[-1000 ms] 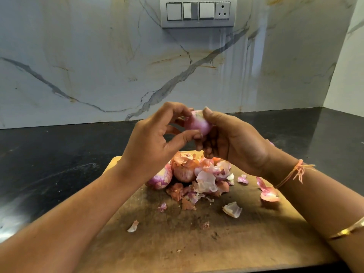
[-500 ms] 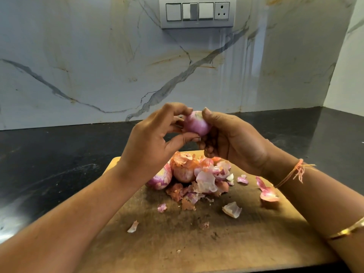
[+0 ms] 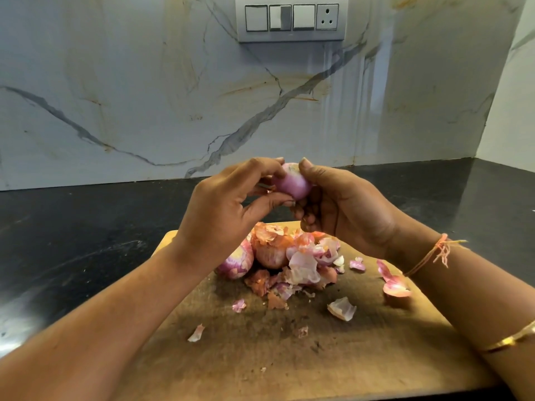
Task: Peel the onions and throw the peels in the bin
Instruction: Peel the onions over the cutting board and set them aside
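A small pink onion (image 3: 291, 182) is held up above the wooden chopping board (image 3: 333, 351). My right hand (image 3: 344, 209) grips it from the right, thumb on top. My left hand (image 3: 223, 209) pinches at its left side with thumb and fingertips; a bit of peel shows there. Below, two more onions (image 3: 236, 260) (image 3: 270, 254) lie on the board against a heap of orange and pink peels (image 3: 307, 267). No bin is in view.
Loose peel scraps (image 3: 341, 308) (image 3: 395, 286) (image 3: 197, 332) are scattered over the board. The board rests on a black stone counter (image 3: 86, 227) that runs to a marble wall (image 3: 144, 96) with a switch plate (image 3: 291, 18).
The onion has turned slightly between my hands and my left fingertips have shifted on its left side. Both hands stay in place above the board.
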Available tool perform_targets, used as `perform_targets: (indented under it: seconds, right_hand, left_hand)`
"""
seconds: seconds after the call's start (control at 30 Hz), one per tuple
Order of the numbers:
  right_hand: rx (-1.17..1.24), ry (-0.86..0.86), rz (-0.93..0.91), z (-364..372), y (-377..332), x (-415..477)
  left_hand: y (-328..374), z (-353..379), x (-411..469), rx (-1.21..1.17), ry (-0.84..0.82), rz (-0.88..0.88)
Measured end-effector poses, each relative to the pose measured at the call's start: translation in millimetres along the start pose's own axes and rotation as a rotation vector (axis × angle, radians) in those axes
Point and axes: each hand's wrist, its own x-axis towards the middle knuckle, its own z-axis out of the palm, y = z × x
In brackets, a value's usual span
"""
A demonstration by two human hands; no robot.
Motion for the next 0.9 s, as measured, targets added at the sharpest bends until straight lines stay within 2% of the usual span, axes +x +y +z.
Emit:
perform_targets:
  seconds: [0.23, 0.37, 0.47, 0.67, 0.9]
  right_hand:
    - [0.015, 0.007, 0.003, -0.1, -0.7, 0.4]
    - [-0.016, 0.025, -0.048, -1.3, 1.7, 1.7]
    - [0.029, 0.033, -0.063, -4.3, 0.9, 2.4]
    - [0.052, 0.026, -0.097, -4.9, 1.1, 2.5]
    - [0.045, 0.012, -0.072, -5.2, 0.3, 1.8]
  left_hand:
    - [-3.0, -0.4, -1.0, 0.039, -0.003, 0.028]
    - [-1.8, 0.0, 0.1, -0.085, 0.019, -0.123]
    - [-3.6, -2.1, 1.2, -0.072, 0.044, -0.212]
    - [5.9, -0.9, 1.2, -0.123, -0.070, -0.304]
    - [7.5, -3.5, 3.0, -0.295, -0.038, -0.434]
